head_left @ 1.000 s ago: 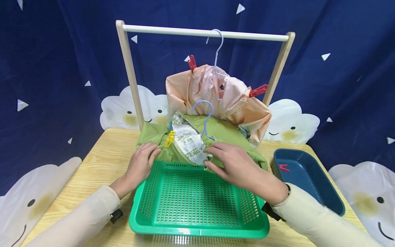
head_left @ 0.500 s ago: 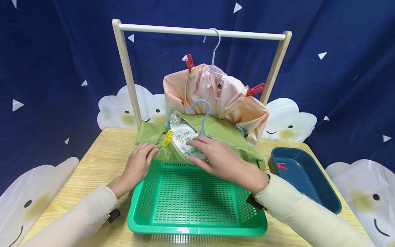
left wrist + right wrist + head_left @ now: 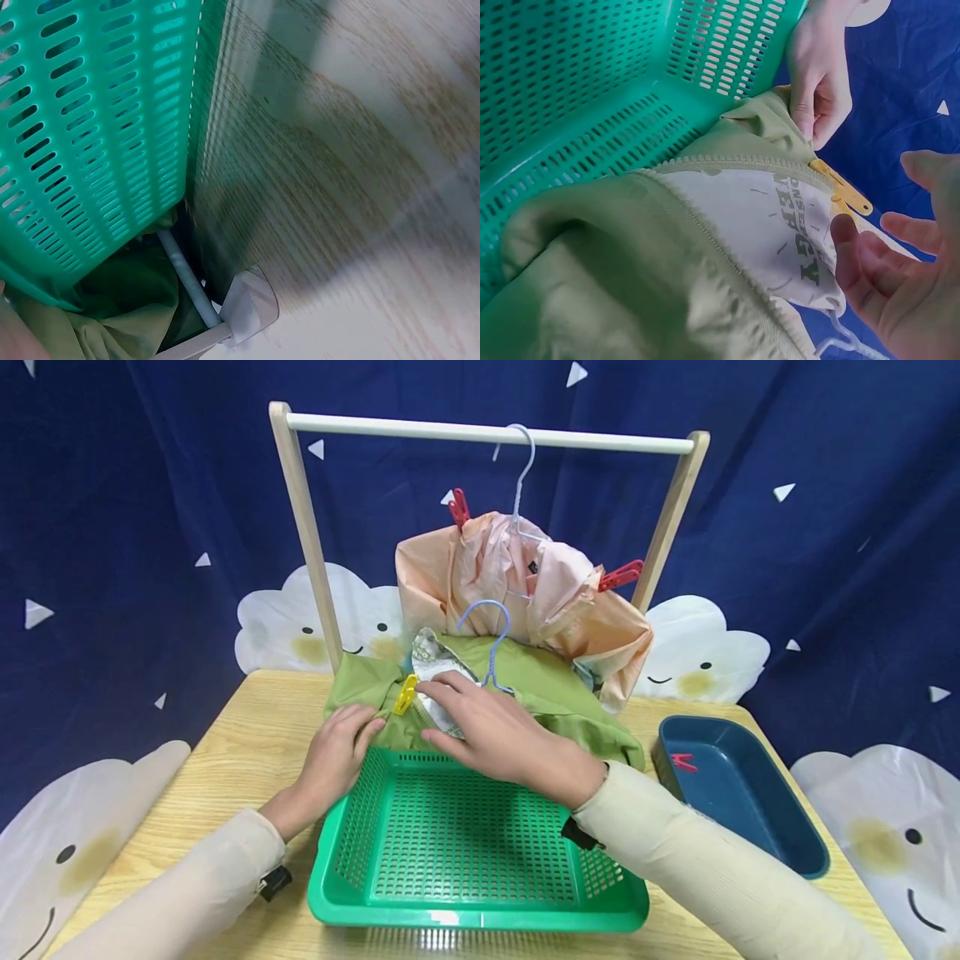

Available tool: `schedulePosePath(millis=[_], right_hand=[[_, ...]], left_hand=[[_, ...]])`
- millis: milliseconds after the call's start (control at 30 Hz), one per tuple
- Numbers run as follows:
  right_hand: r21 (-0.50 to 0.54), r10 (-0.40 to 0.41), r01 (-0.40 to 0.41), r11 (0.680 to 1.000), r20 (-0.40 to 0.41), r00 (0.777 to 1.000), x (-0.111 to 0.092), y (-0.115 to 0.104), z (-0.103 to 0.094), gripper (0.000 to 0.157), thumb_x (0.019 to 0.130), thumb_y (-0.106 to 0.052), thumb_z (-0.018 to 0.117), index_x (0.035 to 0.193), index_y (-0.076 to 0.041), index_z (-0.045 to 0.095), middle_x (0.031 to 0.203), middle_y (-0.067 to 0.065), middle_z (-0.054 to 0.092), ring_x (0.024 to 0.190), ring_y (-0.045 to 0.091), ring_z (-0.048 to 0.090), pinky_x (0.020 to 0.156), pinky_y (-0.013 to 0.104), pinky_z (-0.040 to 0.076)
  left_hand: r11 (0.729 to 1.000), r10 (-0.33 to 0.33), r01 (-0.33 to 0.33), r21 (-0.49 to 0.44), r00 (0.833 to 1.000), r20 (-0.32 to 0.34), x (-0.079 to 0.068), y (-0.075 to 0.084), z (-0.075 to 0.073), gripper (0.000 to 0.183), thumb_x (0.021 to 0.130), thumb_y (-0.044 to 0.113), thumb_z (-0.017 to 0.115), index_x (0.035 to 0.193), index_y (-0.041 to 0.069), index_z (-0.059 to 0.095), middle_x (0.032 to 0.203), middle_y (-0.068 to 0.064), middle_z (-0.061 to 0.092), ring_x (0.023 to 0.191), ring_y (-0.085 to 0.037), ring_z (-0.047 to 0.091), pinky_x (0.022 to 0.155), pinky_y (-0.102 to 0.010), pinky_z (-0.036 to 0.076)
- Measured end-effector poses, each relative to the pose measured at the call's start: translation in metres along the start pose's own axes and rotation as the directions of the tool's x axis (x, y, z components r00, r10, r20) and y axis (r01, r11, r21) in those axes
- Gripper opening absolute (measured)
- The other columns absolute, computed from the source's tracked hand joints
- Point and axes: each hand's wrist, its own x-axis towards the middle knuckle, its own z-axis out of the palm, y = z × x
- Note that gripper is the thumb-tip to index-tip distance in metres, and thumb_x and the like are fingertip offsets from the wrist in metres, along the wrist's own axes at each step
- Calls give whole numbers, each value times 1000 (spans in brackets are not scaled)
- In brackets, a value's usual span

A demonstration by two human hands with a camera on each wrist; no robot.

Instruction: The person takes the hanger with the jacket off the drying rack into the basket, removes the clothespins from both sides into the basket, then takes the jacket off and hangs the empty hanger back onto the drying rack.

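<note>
A green zip jacket [image 3: 555, 677] with a printed white lining [image 3: 780, 240] lies over the far edge of the green basket [image 3: 480, 918]. From its neck rises the hook of a blue hanger [image 3: 492, 652]. A yellow clothespin [image 3: 406, 694] is clipped beside the open zip, on the left. My left hand [image 3: 337, 752] pinches the jacket cloth left of that pin, thumb against fingers. My right hand [image 3: 495, 727] hovers over the lining, its fingers spread and holding nothing, the fingertips close to the yellow pin. In the head view it covers most of the lining.
Behind stands a wooden rack [image 3: 487, 431] with a peach jacket [image 3: 427, 568] on a pale hanger [image 3: 522, 477], held by red clothespins [image 3: 621, 576]. A blue tray [image 3: 750, 802] at the right holds a red clothespin [image 3: 683, 762]. The wooden table [image 3: 225, 760] extends left.
My right hand has let go of the jacket's right zip edge and moved left across the lining to the yellow clothespin. The left hand keeps its pinch on the cloth.
</note>
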Motion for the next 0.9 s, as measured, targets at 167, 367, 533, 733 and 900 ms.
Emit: schedulePosePath(millis=[167, 367, 533, 733, 900], right_hand=[[12, 42, -42, 999, 19, 999, 15, -1, 3, 54, 98, -35, 67, 145, -11, 52, 140, 8, 56, 88, 23, 69, 77, 42, 58], [-8, 54, -54, 999, 37, 998, 29, -2, 4, 50, 101, -28, 64, 145, -8, 51, 136, 10, 59, 102, 26, 69, 87, 41, 57], [-16, 74, -73, 997, 75, 994, 39, -1, 3, 39, 102, -14, 60, 140, -5, 56, 128, 11, 65, 113, 26, 65, 95, 40, 54], [-10, 115, -115, 993, 98, 988, 49, -2, 5, 16, 101, -15, 62, 114, -7, 67, 101, 7, 72, 100, 24, 67, 89, 40, 53], [-19, 154, -153, 988, 76, 985, 52, -2, 6, 5, 99, -12, 64, 98, -10, 68, 97, 5, 73, 99, 24, 69, 88, 40, 54]], left_hand=[[1000, 7, -7, 6, 1000, -8, 0, 0, 0, 14, 100, 19, 62, 92, 9, 66, 91, -8, 68, 92, -28, 63, 82, -46, 52], [1000, 9, -9, 2, 1000, -7, 0, 0, 0, 14, 100, 19, 62, 92, 8, 67, 89, -8, 67, 90, -27, 63, 81, -46, 52], [1000, 7, -7, 1, 1000, -9, 1, 1, -2, 14, 100, 18, 63, 92, 8, 67, 91, -9, 68, 92, -29, 64, 83, -48, 53], [1000, 16, -16, 12, 1000, -14, 1, 1, -2, 13, 100, 18, 63, 93, 8, 66, 92, -9, 68, 92, -29, 63, 83, -48, 52], [1000, 10, -10, 12, 1000, -10, 0, 1, -2, 14, 101, 19, 62, 95, 7, 67, 95, -10, 69, 95, -30, 64, 85, -49, 53]])
